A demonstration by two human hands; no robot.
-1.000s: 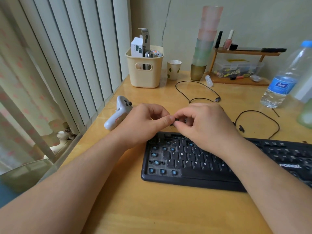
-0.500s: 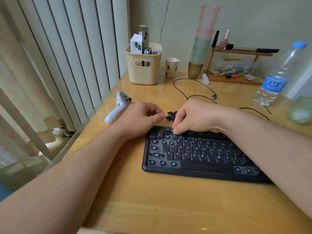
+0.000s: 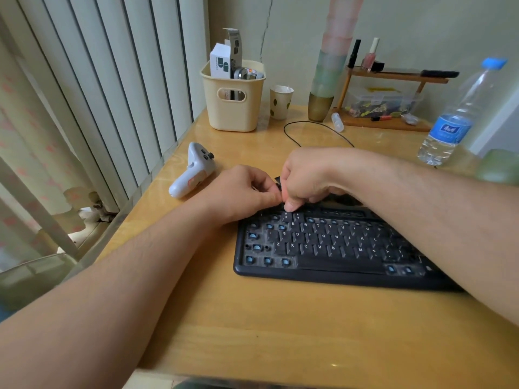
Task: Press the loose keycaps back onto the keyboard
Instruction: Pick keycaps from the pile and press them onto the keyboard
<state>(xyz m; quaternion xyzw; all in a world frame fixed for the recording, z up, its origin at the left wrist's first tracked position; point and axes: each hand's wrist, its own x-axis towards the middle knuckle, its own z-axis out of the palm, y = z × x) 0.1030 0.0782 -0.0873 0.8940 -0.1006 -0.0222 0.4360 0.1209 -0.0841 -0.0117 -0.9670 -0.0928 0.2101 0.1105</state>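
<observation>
A black keyboard (image 3: pixel 331 248) lies on the wooden desk; several slots along its left side show bare blue stems. My right hand (image 3: pixel 306 178) is curled over the keyboard's top-left corner, one fingertip pressing a keycap (image 3: pixel 287 217) down into the number row. Just left of it, my left hand (image 3: pixel 244 192) is curled loosely, its thumb touching the right hand; nothing shows inside it. A few loose black keycaps (image 3: pixel 278 180) peek out on the desk between the two hands.
A white handheld controller (image 3: pixel 193 169) lies left of my hands. Behind are a cream basket (image 3: pixel 233 102), a paper cup (image 3: pixel 280 102), stacked tumblers (image 3: pixel 331 66), a wooden rack (image 3: pixel 393 102), a black cable (image 3: pixel 314 127) and a water bottle (image 3: pixel 455 119) at right.
Both hands came down from pinching a keycap above the keyboard. The right hand now presses it onto the top-left rows, and the left hand has closed up beside it.
</observation>
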